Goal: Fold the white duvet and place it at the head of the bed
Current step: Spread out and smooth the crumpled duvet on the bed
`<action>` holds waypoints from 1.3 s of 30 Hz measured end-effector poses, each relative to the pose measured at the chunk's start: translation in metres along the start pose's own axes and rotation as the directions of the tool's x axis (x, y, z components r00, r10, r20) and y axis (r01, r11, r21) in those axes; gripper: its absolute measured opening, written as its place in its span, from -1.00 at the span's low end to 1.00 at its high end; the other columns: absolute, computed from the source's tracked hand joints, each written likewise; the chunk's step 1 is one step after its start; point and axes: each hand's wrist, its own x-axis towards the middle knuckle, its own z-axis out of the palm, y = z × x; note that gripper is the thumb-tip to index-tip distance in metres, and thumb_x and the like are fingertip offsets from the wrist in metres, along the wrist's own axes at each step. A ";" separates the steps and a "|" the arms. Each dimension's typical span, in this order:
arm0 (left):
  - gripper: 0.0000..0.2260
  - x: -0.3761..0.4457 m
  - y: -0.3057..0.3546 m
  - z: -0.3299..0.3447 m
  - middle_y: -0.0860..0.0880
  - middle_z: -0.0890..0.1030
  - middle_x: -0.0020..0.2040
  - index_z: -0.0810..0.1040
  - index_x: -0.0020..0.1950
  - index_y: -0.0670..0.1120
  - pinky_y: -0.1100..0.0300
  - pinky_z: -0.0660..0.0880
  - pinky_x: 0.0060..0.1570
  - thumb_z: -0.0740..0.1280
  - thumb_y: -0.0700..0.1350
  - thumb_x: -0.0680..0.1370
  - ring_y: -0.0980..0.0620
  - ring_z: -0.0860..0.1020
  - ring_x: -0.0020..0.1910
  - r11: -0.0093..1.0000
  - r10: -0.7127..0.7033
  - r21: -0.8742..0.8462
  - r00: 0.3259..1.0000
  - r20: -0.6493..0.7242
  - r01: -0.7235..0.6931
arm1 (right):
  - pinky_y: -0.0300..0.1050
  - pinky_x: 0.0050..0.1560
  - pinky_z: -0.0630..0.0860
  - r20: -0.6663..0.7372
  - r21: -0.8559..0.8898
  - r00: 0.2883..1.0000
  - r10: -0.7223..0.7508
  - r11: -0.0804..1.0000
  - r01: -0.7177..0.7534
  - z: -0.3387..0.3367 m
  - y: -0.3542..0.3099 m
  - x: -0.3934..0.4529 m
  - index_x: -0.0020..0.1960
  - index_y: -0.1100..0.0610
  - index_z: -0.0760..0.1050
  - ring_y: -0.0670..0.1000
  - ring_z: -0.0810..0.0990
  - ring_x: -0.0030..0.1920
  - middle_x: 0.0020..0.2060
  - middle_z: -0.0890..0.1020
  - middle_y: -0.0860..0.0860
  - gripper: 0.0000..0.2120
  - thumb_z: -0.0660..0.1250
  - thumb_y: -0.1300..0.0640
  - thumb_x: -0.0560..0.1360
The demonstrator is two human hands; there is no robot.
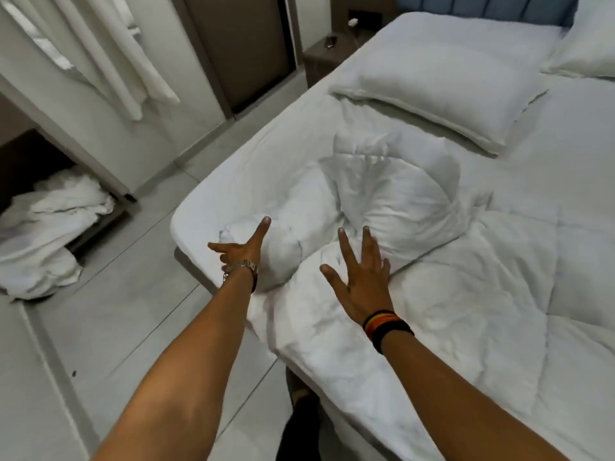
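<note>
The white duvet [392, 194] lies rumpled across the bed [299, 121], bunched into a mound near the middle and spilling over the near edge. My left hand [244, 249] is stretched out over the bunched corner at the bed's left edge, fingers spread, holding nothing. My right hand [361, 281] hovers flat over the duvet just below the mound, fingers apart. Two white pillows [436, 88] [589, 44] lie at the head of the bed, in front of a blue headboard [482, 8].
A nightstand [327, 51] with small items stands beside the bed's head. White towels or robes [109, 54] hang on the left wall. A heap of white linen [50, 227] lies on the tiled floor at left. My foot [299, 410] stands by the bed.
</note>
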 end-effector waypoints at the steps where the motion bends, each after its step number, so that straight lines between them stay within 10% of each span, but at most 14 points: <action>1: 0.48 0.026 0.013 0.012 -0.16 0.07 0.69 -0.40 0.64 0.01 -0.28 0.05 0.54 0.43 0.61 0.08 -0.27 0.11 0.64 0.999 -0.046 -0.008 0.999 0.016 0.046 | 0.45 0.59 -0.14 -0.005 -0.031 1.000 0.017 0.999 -0.018 0.014 -0.003 0.017 0.69 -0.29 -0.20 0.18 -0.21 0.70 0.71 -0.25 0.06 -0.23 -0.09 -0.50 0.57; 8: 0.25 0.141 0.036 0.092 -0.09 0.39 0.49 -0.11 0.63 0.06 0.17 0.31 0.22 0.71 0.08 0.22 0.00 0.45 0.22 0.995 0.021 -0.101 0.970 0.241 0.004 | 0.64 0.35 -0.44 0.143 -0.321 0.946 0.291 0.918 -0.233 0.106 -0.013 0.113 0.62 -0.35 -0.41 0.16 -0.29 0.69 0.70 -0.28 0.08 -0.22 -0.23 -0.58 0.52; 12: 0.00 0.179 0.057 0.094 -0.11 0.39 0.54 0.17 0.63 -0.10 0.32 0.36 0.29 0.67 -0.24 0.32 -0.02 0.46 0.42 0.967 0.151 -0.234 0.962 0.228 -0.096 | 0.67 0.31 -0.44 0.123 -0.291 0.902 0.413 0.884 -0.365 0.119 -0.023 0.137 0.57 -0.41 -0.47 0.15 -0.26 0.69 0.69 -0.31 0.04 -0.20 -0.25 -0.64 0.46; 15: 0.03 0.221 0.103 0.055 -0.04 0.41 0.53 0.21 0.63 -0.09 0.15 0.40 0.43 0.70 -0.09 0.28 0.03 0.48 0.41 0.923 0.146 -0.373 0.981 0.124 -0.091 | 0.71 0.31 -0.41 0.100 -0.218 0.875 0.473 0.869 -0.444 0.126 -0.043 0.171 0.54 -0.47 -0.47 0.19 -0.23 0.69 0.70 -0.28 0.03 -0.18 -0.26 -0.69 0.40; 20: -0.07 0.297 0.139 -0.038 0.00 0.60 0.36 0.41 0.54 -0.12 0.35 0.59 0.05 0.68 0.09 0.25 0.23 0.64 0.08 0.864 0.260 -0.438 0.965 -0.033 -0.248 | 0.65 0.30 -0.51 0.128 -0.175 0.895 0.427 0.898 -0.404 0.166 -0.100 0.232 0.58 -0.45 -0.40 0.21 -0.21 0.69 0.71 -0.24 -0.02 -0.19 -0.22 -0.67 0.44; 27: 0.27 0.348 0.077 -0.095 -0.23 0.12 0.66 -0.25 0.67 -0.15 -0.11 0.21 0.54 0.52 0.38 0.35 -0.25 0.22 0.59 0.943 -0.144 0.319 0.979 0.143 0.092 | 0.62 0.42 -0.39 0.231 -0.188 0.840 0.491 0.869 -0.457 0.204 -0.142 0.233 0.59 -0.37 -0.44 0.24 -0.20 0.69 0.71 -0.23 0.09 -0.20 -0.18 -0.59 0.50; 33: 0.28 0.391 0.166 -0.033 -0.19 -0.04 0.70 -0.20 0.70 -0.05 -0.24 -0.18 0.58 0.31 0.57 0.24 -0.22 -0.09 0.67 0.698 0.428 0.479 0.846 0.317 -0.532 | 0.51 0.52 -0.36 0.070 -0.031 0.860 0.506 0.862 -0.505 0.213 -0.168 0.285 0.58 -0.42 -0.42 0.15 -0.22 0.70 0.70 -0.29 0.00 -0.22 -0.13 -0.58 0.50; 39: 0.38 0.466 0.220 0.087 -0.18 0.25 0.64 -0.21 0.70 0.02 -0.04 0.18 0.57 0.37 0.62 0.13 -0.21 0.25 0.60 0.558 0.252 0.401 0.609 0.752 -0.727 | 0.49 0.55 -0.21 -0.094 0.159 0.764 0.638 0.768 -0.621 0.276 -0.171 0.348 0.56 -0.50 -0.36 0.06 -0.33 0.68 0.63 -0.47 -0.11 -0.21 -0.02 -0.61 0.49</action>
